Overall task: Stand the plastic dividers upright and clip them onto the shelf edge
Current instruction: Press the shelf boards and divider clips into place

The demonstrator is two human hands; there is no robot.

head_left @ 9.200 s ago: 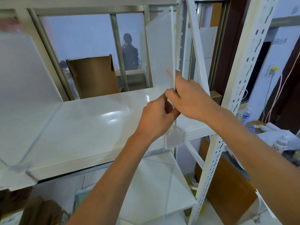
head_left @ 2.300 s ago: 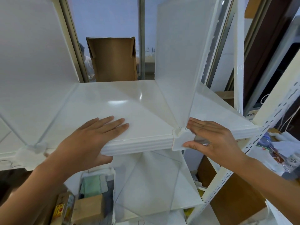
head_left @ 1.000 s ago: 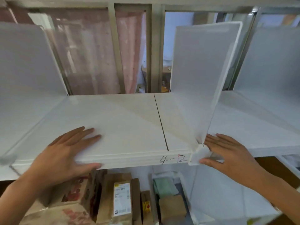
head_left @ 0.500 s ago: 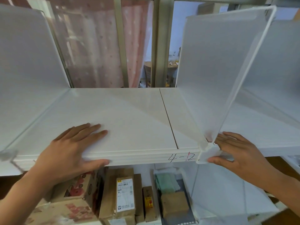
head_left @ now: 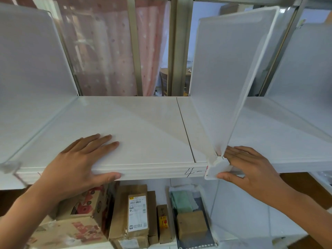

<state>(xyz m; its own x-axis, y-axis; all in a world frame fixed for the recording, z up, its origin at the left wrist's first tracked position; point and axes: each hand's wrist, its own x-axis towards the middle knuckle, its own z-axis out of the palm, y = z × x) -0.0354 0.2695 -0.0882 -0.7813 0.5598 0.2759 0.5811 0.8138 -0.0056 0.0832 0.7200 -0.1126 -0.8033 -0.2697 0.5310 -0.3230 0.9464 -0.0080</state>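
A frosted plastic divider (head_left: 226,76) stands upright on the white shelf (head_left: 136,130), its white clip (head_left: 216,168) hooked over the shelf's front edge (head_left: 152,170). My right hand (head_left: 251,169) grips that clip, thumb on the front face and fingers flat on the shelf to the right of the divider. My left hand (head_left: 80,162) lies flat on the shelf with its thumb under the front edge. Another upright divider (head_left: 30,78) stands at the left, its clear clip (head_left: 9,167) on the edge. A third divider (head_left: 303,69) stands at the far right.
Below the shelf are several cardboard boxes (head_left: 138,214) and a green packet (head_left: 183,200). A lower divider (head_left: 240,209) stands on the shelf beneath. Behind the shelf a window frame (head_left: 183,45) and a pink curtain (head_left: 111,51) show. "4-" (head_left: 193,172) is written on the shelf edge.
Over the last second the divider with its clip has slid left along the shelf edge, covering part of the written number. My right hand moved with it; my left hand stayed pressed on the shelf.
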